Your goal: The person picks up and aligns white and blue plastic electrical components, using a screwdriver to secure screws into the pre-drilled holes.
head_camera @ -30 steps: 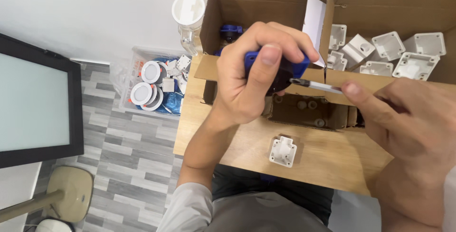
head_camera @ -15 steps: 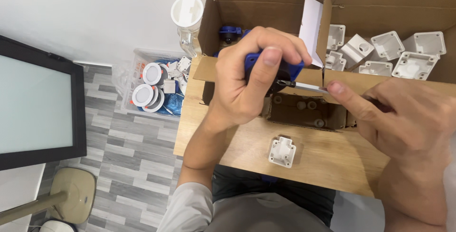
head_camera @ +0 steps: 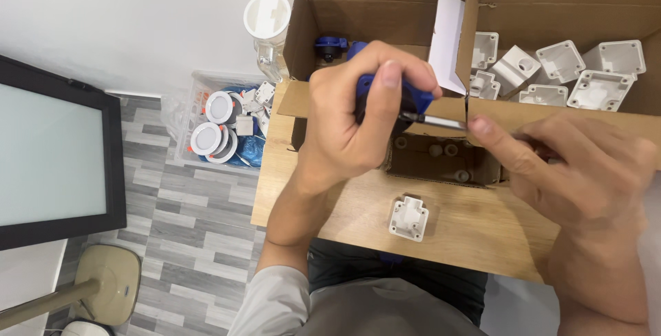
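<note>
With the left hand (head_camera: 358,122) wrapped tight around the blue-handled screwdriver (head_camera: 403,102) and the right hand (head_camera: 585,171) curled with its fingertips (head_camera: 482,128) pinching at the metal shaft's tip, above the small open cardboard box (head_camera: 441,160), keeping the shaft level and both grips steady looks wise.

Blue screwdriver handle (head_camera: 406,95), white plastic mounts (head_camera: 409,218), brown cardboard box (head_camera: 385,12), grey floor (head_camera: 186,219).

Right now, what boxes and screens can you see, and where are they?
Big box: brown cardboard, open, at the back of the table.
Small box: brown, open, under the hands.
Screen: left, flat, pale grey, black frame.
Bin: clear plastic, on the floor, holding round white lights.
</note>
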